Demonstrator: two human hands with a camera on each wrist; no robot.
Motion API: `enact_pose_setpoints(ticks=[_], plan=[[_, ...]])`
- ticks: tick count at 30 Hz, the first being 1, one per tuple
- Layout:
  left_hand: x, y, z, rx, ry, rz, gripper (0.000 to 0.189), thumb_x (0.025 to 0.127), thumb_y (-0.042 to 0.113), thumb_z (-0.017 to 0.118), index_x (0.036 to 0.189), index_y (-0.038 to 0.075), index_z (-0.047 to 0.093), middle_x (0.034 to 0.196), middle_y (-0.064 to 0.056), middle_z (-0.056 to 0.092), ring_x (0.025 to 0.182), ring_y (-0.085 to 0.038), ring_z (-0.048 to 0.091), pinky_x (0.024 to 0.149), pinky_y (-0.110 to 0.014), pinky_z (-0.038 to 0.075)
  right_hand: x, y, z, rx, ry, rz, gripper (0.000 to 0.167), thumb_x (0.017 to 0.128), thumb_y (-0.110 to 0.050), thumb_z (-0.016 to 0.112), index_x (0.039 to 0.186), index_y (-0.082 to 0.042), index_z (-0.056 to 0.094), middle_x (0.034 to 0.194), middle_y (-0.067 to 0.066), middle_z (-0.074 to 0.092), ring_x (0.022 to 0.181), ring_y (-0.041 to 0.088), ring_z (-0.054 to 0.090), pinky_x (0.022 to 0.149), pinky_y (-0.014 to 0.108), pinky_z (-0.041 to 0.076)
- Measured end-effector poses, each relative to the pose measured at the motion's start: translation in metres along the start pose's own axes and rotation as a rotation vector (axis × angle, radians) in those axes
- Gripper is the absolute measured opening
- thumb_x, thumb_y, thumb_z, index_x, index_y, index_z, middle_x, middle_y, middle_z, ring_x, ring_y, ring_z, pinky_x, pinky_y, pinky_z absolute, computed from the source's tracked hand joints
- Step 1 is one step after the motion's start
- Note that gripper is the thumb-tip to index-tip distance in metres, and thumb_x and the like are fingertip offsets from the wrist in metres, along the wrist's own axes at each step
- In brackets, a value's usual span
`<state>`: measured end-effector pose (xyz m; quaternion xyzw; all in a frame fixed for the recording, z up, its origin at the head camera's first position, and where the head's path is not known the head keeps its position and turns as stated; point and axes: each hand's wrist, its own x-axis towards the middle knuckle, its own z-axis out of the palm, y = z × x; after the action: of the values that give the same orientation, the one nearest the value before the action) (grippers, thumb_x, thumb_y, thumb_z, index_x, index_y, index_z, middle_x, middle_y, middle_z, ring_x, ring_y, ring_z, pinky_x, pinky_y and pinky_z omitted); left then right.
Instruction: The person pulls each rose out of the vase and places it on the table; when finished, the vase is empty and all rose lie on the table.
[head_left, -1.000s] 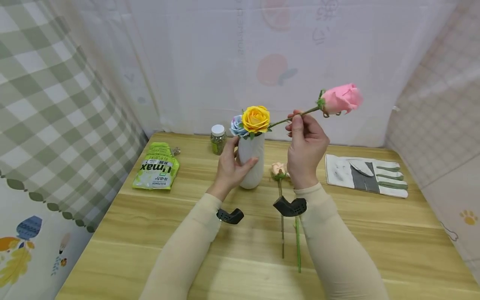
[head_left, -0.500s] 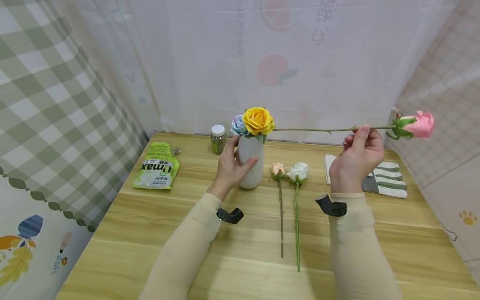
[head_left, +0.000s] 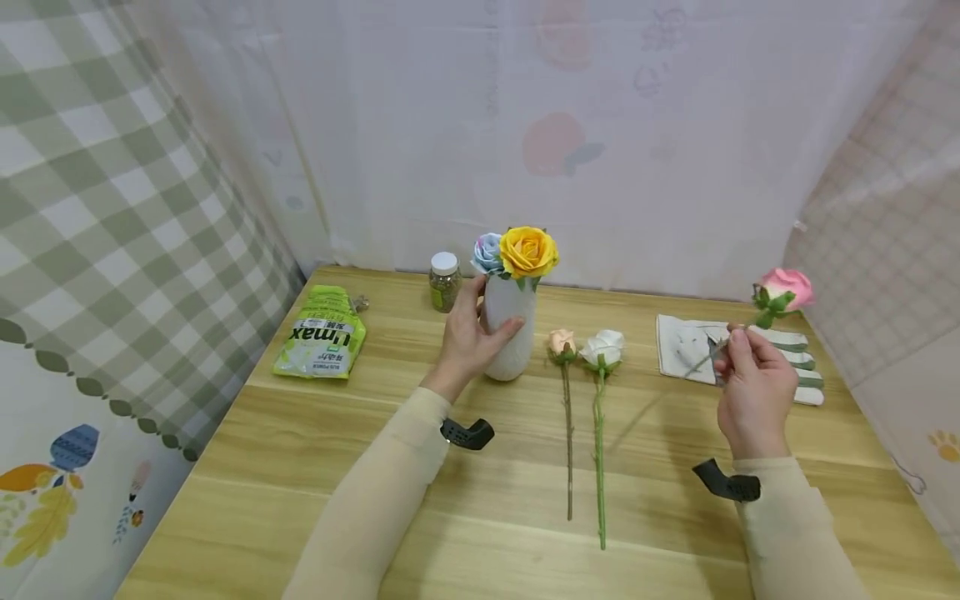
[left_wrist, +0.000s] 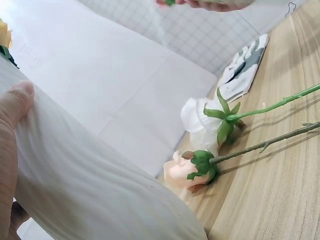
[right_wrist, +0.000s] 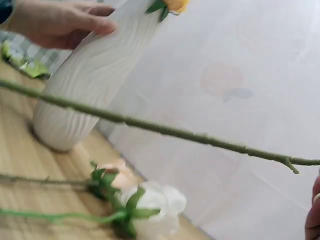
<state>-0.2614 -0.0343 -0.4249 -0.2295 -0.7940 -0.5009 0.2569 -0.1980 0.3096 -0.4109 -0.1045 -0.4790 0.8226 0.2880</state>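
A pink rose [head_left: 785, 292] tilts well apart from the upright white vase [head_left: 513, 302].

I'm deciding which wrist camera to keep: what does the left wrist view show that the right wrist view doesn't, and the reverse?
Only the left wrist view: the glove and, at its top edge, a sliver of the pink bloom.
Only the right wrist: the green pouch and the bloom's stem crossing the frame.
Both: tabletop, vase, left hand, part of the right hand, yellow flower, white rose, peach rose.

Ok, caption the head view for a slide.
Left hand grips a white vase with yellow and blue flowers; right hand holds a pink rose.
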Motion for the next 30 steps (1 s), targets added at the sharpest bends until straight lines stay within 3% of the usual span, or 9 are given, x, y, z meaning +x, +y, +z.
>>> enact_pose_setpoints(ticks=[3, 6, 11, 18, 24, 30], plan=[[0.002, 0.002, 0.001, 0.008, 0.002, 0.0, 0.076, 0.08, 0.024, 0.079, 0.138, 0.003, 0.035, 0.129, -0.017, 0.048, 0.118, -0.028, 0.052, 0.093, -0.047, 0.05, -0.008, 0.002, -0.026, -0.245, -0.199, 0.071, 0.023, 0.088, -0.01, 0.068, 0.104, 0.006, 0.069, 0.081, 0.005, 0.068, 0.057, 0.01, 0.055, 0.048, 0.017, 0.047], [0.004, 0.003, -0.001, 0.013, 0.011, -0.013, 0.076, 0.08, 0.026, 0.08, 0.139, 0.003, 0.036, 0.128, -0.016, 0.049, 0.118, -0.027, 0.052, 0.093, -0.044, 0.05, -0.015, 0.008, -0.042, -0.549, -0.394, 0.077, 0.021, 0.093, -0.016, 0.063, 0.106, -0.001, 0.07, 0.08, -0.002, 0.067, 0.059, 0.006, 0.055, 0.05, 0.017, 0.048], [0.003, 0.001, -0.003, 0.011, 0.019, -0.024, 0.074, 0.08, 0.026, 0.079, 0.137, 0.004, 0.037, 0.127, -0.016, 0.05, 0.117, -0.026, 0.052, 0.093, -0.041, 0.051, -0.022, 0.032, -0.048, -0.928, -0.513, 0.032, 0.035, 0.096, -0.026, 0.06, 0.11, 0.005, 0.066, 0.074, -0.005, 0.064, 0.056, 0.007, 0.054, 0.046, 0.021, 0.047], [0.001, -0.001, 0.0, -0.009, -0.009, -0.038, 0.077, 0.081, 0.027, 0.078, 0.14, 0.003, 0.035, 0.13, -0.017, 0.047, 0.12, -0.027, 0.05, 0.094, -0.047, 0.05, -0.024, 0.061, -0.052, -1.011, -0.56, 0.061, 0.037, 0.096, -0.028, 0.06, 0.108, 0.006, 0.067, 0.067, 0.008, 0.061, 0.052, 0.011, 0.054, 0.043, 0.022, 0.044], [-0.001, 0.0, 0.001, 0.003, -0.008, -0.031, 0.077, 0.081, 0.026, 0.079, 0.14, 0.003, 0.035, 0.13, -0.015, 0.048, 0.12, -0.025, 0.05, 0.094, -0.041, 0.05, -0.022, 0.075, -0.058, -1.039, -0.562, 0.079, 0.037, 0.095, -0.032, 0.061, 0.107, 0.003, 0.069, 0.065, 0.006, 0.061, 0.054, 0.01, 0.055, 0.045, 0.022, 0.044], [-0.001, 0.001, 0.001, 0.012, 0.0, -0.014, 0.076, 0.081, 0.026, 0.079, 0.139, 0.003, 0.035, 0.129, -0.016, 0.048, 0.119, -0.027, 0.051, 0.093, -0.043, 0.051, -0.023, 0.079, -0.058, -1.098, -0.534, 0.031, 0.037, 0.094, -0.032, 0.062, 0.109, 0.001, 0.07, 0.07, 0.007, 0.066, 0.055, 0.008, 0.058, 0.049, 0.021, 0.047]])
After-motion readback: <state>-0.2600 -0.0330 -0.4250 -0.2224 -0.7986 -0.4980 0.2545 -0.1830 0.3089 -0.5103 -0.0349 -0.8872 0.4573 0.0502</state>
